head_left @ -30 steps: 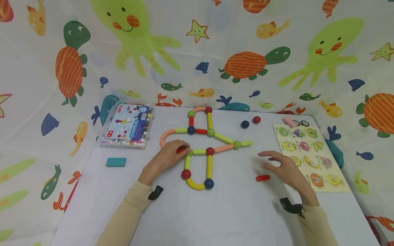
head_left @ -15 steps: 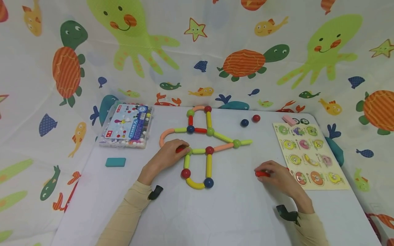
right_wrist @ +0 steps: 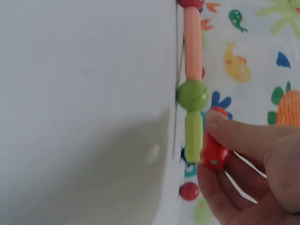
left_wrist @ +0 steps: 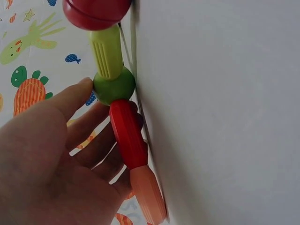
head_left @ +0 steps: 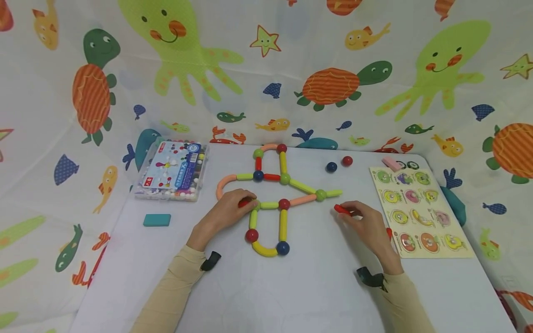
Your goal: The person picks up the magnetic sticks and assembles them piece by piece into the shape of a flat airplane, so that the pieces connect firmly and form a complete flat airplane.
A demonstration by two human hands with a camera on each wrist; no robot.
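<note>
A flat figure of coloured magnetic rods and balls lies on the white table; one of its yellow rods runs down to a blue ball. My left hand is curled at the figure's left side, thumb against a green ball, fingers behind a red rod joined to it. My right hand pinches a loose short red rod between thumb and fingers, a metal dot showing at its end. That rod is just right of the figure's green tail rod, close beside it in the right wrist view.
A clear box of pieces stands back left, a teal block before it. Loose blue and red balls lie at the back. On the right is a fruit picture board with a pink block; another red piece shows beside it.
My right hand has come down onto the red rod, picked it up and carried it up and left toward the figure's tail. My left hand has stayed in place.
</note>
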